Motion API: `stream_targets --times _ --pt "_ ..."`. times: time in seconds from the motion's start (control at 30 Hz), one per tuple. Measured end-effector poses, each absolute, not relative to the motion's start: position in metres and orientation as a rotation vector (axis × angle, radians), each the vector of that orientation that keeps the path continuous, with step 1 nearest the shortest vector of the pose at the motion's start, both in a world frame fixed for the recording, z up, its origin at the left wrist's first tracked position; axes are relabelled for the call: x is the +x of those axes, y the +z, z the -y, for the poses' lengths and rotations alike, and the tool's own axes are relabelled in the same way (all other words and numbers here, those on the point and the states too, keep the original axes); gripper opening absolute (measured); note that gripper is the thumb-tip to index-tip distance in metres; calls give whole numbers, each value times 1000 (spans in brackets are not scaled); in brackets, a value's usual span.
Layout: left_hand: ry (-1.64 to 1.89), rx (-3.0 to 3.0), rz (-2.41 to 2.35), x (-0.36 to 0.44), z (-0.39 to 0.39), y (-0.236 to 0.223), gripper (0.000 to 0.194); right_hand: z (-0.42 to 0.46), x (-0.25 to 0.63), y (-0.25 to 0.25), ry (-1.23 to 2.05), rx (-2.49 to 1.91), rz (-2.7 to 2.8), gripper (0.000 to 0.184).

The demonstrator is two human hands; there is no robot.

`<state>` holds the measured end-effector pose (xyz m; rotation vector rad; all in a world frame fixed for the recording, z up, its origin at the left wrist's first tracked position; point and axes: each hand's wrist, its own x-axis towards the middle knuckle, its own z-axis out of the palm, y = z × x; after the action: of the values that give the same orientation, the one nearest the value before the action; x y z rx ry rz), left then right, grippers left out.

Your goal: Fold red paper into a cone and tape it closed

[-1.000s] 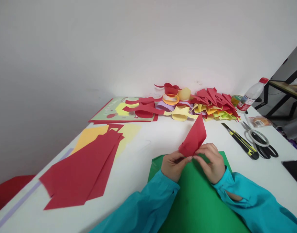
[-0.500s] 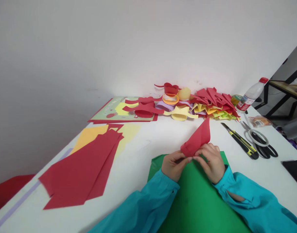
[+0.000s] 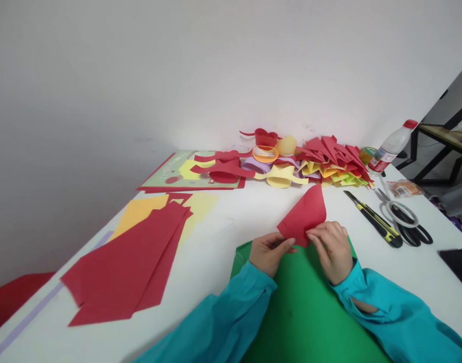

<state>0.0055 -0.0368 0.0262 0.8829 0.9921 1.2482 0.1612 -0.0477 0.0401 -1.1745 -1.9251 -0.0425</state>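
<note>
The left hand (image 3: 266,256) and the right hand (image 3: 333,252) both pinch the lower part of one red paper (image 3: 304,216), above the green sheet (image 3: 297,312). This paper is curved, and its shape looks unfinished. Many folded pieces (image 3: 331,154) are already piled at the back of the table (image 3: 215,272); flat red sheets (image 3: 128,262) lie at the left, not folded.

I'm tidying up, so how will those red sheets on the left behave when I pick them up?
The red sheets look thin and flat, so they're probably light and apt to droop if lifted by one edge. They overlap unevenly, so they might slide apart. The curled red piece in the left hand and right hand suggests similar paper bends easily.
</note>
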Motion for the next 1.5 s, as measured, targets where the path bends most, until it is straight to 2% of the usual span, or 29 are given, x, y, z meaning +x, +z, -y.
stream_targets --times 0.23,0.43,0.77,0.9,1.1,1.13,1.2,1.27,1.4,1.5 --pt "1224 752 -918 8 36 20 30 50 159 38 -219 -1089 2008 9" --pt "1224 844 -930 9 40 22 28 51 159 38 -241 -1095 1990 8" --pt "1264 1007 -954 9 39 13 24 48 160 35 -79 -1105 1998 6" --pt "1249 1021 -956 9 39 14 26 48 158 36 -39 -1099 2063 11" --pt "1244 530 -864 6 36 28 31 60 154 48 -50 -1085 1871 9" --pt "1246 423 -839 6 34 30 30 62 153 50 14 -1068 1809 6" --pt "1236 252 -804 5 32 33 23 64 151 49 266 -1058 1705 19" --pt "1227 133 -776 4 30 34 18 62 146 44 694 -1126 1552 34" --pt "1193 93 -692 6 30 29 18 53 132 32 1626 -1155 772 42" --pt "1144 134 -665 9 34 25 25 48 128 30 1823 -972 326 46"
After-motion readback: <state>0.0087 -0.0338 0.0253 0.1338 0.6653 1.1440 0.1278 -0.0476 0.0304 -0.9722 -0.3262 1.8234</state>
